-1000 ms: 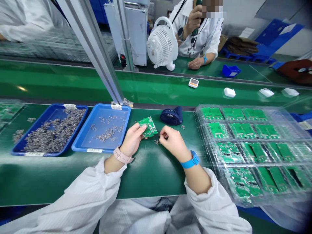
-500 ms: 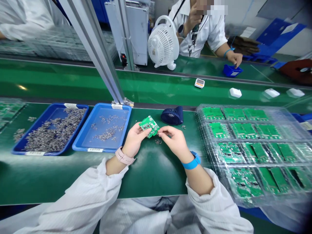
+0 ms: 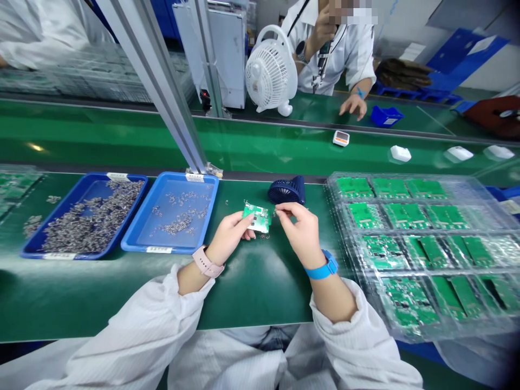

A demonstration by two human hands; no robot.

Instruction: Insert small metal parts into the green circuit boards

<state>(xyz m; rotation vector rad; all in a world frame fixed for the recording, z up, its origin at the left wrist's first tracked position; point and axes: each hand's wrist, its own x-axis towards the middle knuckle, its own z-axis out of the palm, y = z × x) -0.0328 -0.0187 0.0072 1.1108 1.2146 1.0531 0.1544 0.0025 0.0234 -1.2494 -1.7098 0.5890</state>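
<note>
My left hand (image 3: 231, 236) grips a small green circuit board (image 3: 257, 216) by its near edge and holds it just above the green mat. My right hand (image 3: 298, 230) is beside the board on its right, fingers pinched on a tiny metal part at the board's edge. A few loose metal parts (image 3: 264, 235) lie on the mat under the board. A dark blue mini fan (image 3: 286, 191) lies just behind my hands.
Two blue trays of small metal parts sit at left, the near tray (image 3: 142, 238) and the far-left tray (image 3: 36, 246). Clear plastic trays (image 3: 467, 187) of green boards fill the right. Beyond a conveyor, another person (image 3: 337, 49) stands near a white fan (image 3: 270, 70).
I have lifted the board a little and tilted it flatter. My right hand rose from the mat to the board's right edge. The person opposite moved a hand along their bench.
</note>
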